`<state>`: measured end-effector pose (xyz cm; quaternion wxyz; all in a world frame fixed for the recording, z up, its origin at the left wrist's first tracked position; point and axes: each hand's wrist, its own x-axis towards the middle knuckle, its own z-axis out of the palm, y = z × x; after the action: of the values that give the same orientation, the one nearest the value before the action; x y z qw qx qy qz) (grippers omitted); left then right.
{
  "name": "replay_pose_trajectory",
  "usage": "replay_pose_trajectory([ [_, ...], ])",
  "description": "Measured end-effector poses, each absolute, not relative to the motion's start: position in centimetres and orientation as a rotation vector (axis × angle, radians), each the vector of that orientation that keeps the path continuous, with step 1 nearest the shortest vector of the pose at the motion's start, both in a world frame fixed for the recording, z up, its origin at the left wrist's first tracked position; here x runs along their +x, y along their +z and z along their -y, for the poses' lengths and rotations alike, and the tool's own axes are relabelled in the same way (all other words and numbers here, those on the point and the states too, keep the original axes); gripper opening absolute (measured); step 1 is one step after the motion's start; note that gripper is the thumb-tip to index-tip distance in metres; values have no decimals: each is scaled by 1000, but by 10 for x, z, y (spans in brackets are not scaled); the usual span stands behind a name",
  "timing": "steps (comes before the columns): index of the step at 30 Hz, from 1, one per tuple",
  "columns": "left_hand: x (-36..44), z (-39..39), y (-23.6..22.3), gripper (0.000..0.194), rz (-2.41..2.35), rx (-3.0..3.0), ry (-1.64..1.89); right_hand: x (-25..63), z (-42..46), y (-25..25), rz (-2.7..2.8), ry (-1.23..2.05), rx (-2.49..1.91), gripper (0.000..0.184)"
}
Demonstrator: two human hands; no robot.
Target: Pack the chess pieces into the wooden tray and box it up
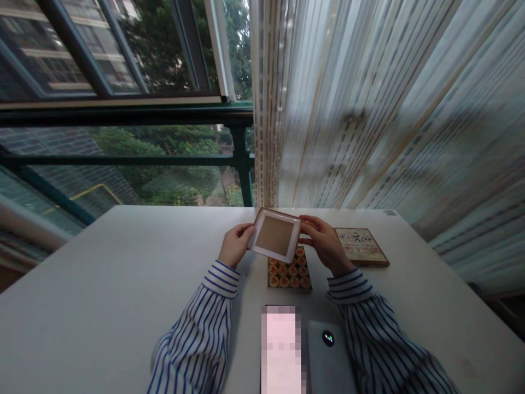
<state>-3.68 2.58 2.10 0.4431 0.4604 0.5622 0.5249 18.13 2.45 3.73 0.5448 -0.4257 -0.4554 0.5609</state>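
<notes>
A shallow square box lid (274, 236), brown in the middle with a pale border, is held tilted above the table with its inner side toward me. My left hand (237, 243) pinches the lid's left edge between thumb and fingers. At the opposite edge, the fingers of my right hand (324, 243) grip the right side. Below the lid lies an open box of Chinese chess pieces (290, 276), round and light wood with red characters, set in rows. The lid covers the box's far part.
Right of my right hand lies a flat printed box (361, 246) with Chinese writing. Nearer me, a phone with a blurred screen (281, 350) and a grey power bank (330, 361) rest on the white table (123, 290). A window railing and curtain (348, 98) stand behind.
</notes>
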Motion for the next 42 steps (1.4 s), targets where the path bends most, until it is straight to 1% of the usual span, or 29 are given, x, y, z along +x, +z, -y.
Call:
replay_pose_trajectory([
  [6, -34, -31, 29, 37, -1332, 1227, 1276, 186, -26, 36, 1073, 1325, -1001, 28],
  [17, -29, -33, 48, 42, -1224, 1196, 1150, 196, -28, 38, 1080, 1279, -992, 33],
  [25, -33, -35, 45, 48, -1160, 1104, 1215, 197, -33, 47, 1167, 1331, -998, 39],
  [29, -35, -35, 44, 46, -1119, 1111, 1255, 195, -32, 48, 1299, 1354, -987, 42],
  [36, -36, -34, 44, 47, -1080, 1126, 1263, 194, -27, 49, 1416, 1425, -945, 40],
  [42, -37, -35, 43, 45, -1108, 1152, 1270, 193, -27, 48, 1458, 1380, -936, 36],
])
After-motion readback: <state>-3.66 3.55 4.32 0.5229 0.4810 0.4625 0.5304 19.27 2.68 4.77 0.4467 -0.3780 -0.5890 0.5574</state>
